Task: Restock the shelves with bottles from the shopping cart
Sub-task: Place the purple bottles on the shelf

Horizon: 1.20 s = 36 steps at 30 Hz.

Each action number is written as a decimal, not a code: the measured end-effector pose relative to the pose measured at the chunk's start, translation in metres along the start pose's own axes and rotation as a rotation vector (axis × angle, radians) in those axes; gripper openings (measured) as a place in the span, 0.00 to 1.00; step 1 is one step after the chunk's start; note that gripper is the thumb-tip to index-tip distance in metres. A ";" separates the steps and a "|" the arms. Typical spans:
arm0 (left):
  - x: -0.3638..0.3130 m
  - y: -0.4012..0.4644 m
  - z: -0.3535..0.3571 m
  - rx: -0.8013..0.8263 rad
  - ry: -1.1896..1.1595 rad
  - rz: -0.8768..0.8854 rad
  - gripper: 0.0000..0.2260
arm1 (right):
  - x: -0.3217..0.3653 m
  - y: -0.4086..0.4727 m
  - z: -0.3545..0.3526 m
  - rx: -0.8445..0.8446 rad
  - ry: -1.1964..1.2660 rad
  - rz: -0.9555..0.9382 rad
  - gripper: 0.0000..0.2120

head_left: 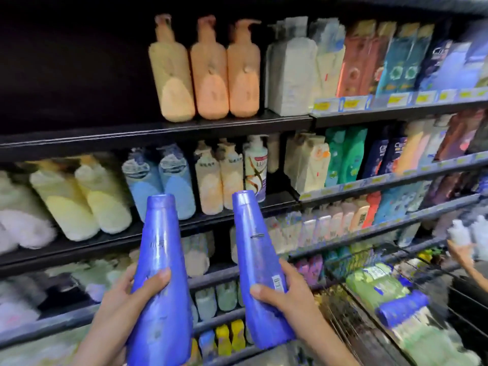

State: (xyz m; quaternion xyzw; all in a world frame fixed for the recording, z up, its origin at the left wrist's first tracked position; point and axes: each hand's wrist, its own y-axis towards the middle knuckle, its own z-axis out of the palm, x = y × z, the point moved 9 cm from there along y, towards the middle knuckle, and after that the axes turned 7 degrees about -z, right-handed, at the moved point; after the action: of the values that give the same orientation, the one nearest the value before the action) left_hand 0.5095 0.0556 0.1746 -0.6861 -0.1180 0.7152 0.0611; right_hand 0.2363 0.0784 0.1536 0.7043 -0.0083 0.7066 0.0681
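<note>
I hold two tall blue bottles upright in front of the shelves, caps pointing up. My left hand (124,297) grips the lower half of the left blue bottle (158,249). My right hand (287,291) grips the right blue bottle (253,241), which has a barcode label near my fingers. Both bottles reach up to the level of the middle shelf (148,231). The shopping cart (369,262) stands at the lower right, with green packs and another blue bottle (401,307) lying inside.
Black shelves carry rows of pump bottles: orange ones on the top shelf (211,122), yellow, light blue and cream ones below. The left part of the top shelf is dark and bare. Another person's hand (459,249) holds white bottles at the right edge.
</note>
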 end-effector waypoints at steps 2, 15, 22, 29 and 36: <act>-0.021 0.006 -0.036 -0.030 0.028 0.072 0.21 | 0.009 0.010 0.042 0.029 0.043 -0.016 0.34; -0.161 0.044 -0.095 0.075 -0.048 0.325 0.19 | 0.123 0.085 0.169 0.181 0.188 -0.231 0.27; -0.236 0.073 -0.088 0.055 -0.089 0.405 0.14 | 0.182 0.147 0.190 0.231 0.224 -0.304 0.22; -0.301 0.136 -0.094 -0.056 -0.079 0.455 0.07 | 0.231 0.223 0.225 0.255 0.291 -0.270 0.22; -0.331 0.202 -0.103 -0.089 -0.114 0.453 0.10 | 0.236 0.285 0.248 0.161 0.269 -0.276 0.20</act>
State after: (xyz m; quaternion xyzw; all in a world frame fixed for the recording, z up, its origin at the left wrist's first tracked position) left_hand 0.6438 -0.2135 0.4402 -0.6557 0.0045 0.7423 -0.1379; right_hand 0.4521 -0.2104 0.4149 0.6012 0.1539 0.7766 0.1081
